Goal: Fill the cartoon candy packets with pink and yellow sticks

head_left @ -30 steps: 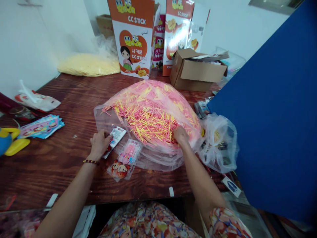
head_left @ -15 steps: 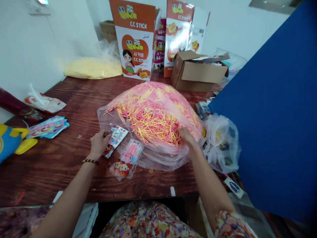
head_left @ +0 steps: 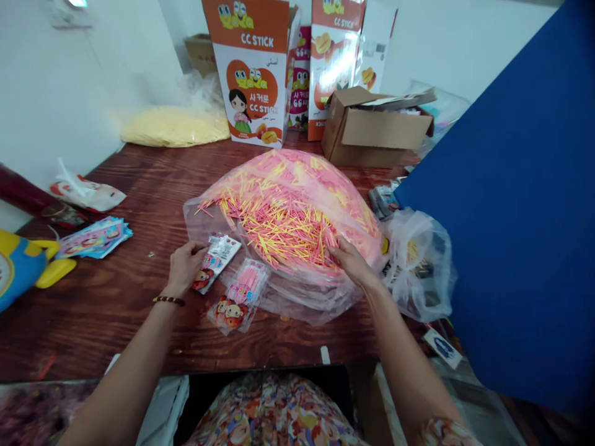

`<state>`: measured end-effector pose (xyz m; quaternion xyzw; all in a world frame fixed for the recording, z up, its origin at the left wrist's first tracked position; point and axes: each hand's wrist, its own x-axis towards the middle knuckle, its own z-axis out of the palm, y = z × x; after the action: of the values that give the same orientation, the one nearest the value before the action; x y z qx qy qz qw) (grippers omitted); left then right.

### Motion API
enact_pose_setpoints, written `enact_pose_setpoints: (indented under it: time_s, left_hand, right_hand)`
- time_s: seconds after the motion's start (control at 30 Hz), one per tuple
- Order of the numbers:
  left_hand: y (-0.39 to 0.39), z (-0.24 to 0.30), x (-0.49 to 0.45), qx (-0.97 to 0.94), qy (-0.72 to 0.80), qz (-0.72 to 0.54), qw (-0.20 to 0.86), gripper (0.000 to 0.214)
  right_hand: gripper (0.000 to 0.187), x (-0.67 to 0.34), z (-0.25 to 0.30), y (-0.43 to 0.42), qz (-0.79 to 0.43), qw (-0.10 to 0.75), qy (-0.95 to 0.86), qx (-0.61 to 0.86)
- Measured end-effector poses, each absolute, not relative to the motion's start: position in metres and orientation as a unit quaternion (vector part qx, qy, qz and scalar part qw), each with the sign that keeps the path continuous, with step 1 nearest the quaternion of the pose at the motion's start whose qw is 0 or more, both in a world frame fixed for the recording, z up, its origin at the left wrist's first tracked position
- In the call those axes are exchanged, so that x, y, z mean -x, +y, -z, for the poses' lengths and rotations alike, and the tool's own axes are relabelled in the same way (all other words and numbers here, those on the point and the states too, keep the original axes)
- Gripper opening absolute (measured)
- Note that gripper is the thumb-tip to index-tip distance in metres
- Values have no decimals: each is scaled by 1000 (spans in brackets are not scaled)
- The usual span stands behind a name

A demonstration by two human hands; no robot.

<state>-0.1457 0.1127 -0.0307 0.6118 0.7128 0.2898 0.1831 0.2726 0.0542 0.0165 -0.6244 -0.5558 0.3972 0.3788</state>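
A big clear plastic bag (head_left: pixel 297 186) full of pink and yellow sticks (head_left: pixel 283 217) lies in the middle of the wooden table (head_left: pixel 139 179). My right hand (head_left: pixel 352 263) reaches into the bag's open front, fingers spread among the sticks. My left hand (head_left: pixel 183 266) pinches a small printed packet (head_left: pixel 214 261) against the table, left of the bag. A second small packet (head_left: pixel 239 297), filled with pink sticks, lies just in front of it, untouched.
Orange "CC STICK" cartons (head_left: pixel 253 68) and a brown cardboard box (head_left: pixel 376 127) stand at the back. A yellow heap in plastic (head_left: pixel 174 124) lies back left. Flat packets (head_left: pixel 93 236) and a yellow-blue toy (head_left: pixel 18 266) sit left. A blue board (head_left: pixel 511 198) and crumpled bag (head_left: pixel 421 266) are right.
My right hand has drawn back a little toward the bag's front edge and its fingers have spread. My left hand stays on the small packet. The view shifted slightly.
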Motion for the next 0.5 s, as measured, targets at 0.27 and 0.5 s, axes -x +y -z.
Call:
enact_pose_setpoints:
  time_s: [0.27,0.5]
  left_hand:
    - [111,26,145,-623,710,-287,159,31]
    - [114,32,151,-611,699,-323,183,31]
  right_hand:
    - [28,-223,14,38,-428,493,-504,566]
    - [30,-210,12,24,-405,461,-521,594]
